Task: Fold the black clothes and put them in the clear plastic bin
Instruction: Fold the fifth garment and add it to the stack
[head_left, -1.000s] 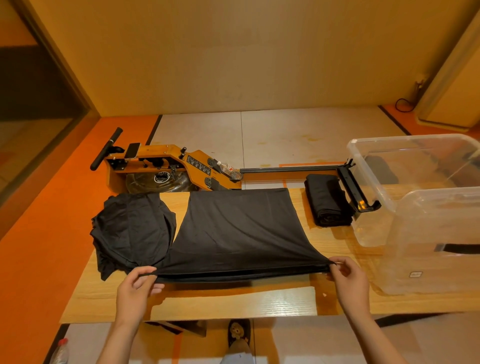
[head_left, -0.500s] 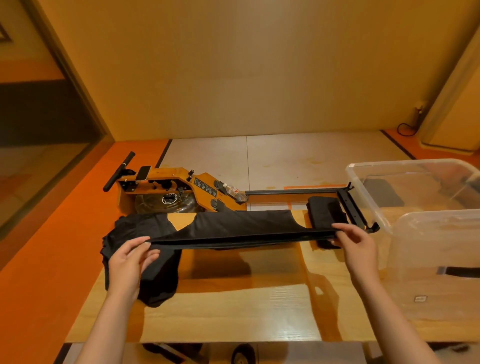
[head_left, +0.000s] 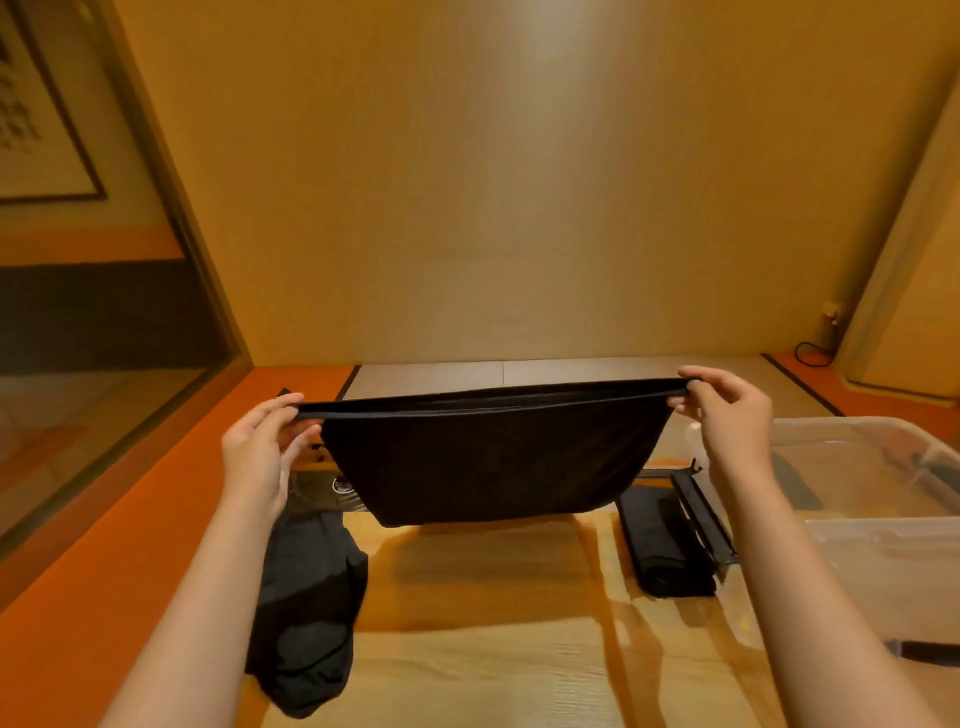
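A black garment (head_left: 488, 462) hangs in the air above the wooden table (head_left: 467, 665), stretched flat between my hands. My left hand (head_left: 260, 452) pinches its upper left corner and my right hand (head_left: 727, 415) pinches its upper right corner. Its lower edge hangs just above the table's far side. A crumpled pile of black clothes (head_left: 306, 608) lies on the table at the left. A folded black garment (head_left: 660, 545) lies at the right, beside the clear plastic bin (head_left: 857, 571). Something dark shows through the bin's wall.
A black clip-like bar (head_left: 701, 514) rests along the bin's left rim. An exercise machine behind the table is mostly hidden by the held garment. Orange floor runs along the left, with a glass partition beyond it. A cable lies at the far right wall.
Both hands have lifted the garment from the table up into the air, so it now hangs vertically. The camera has tilted upward toward the wall.
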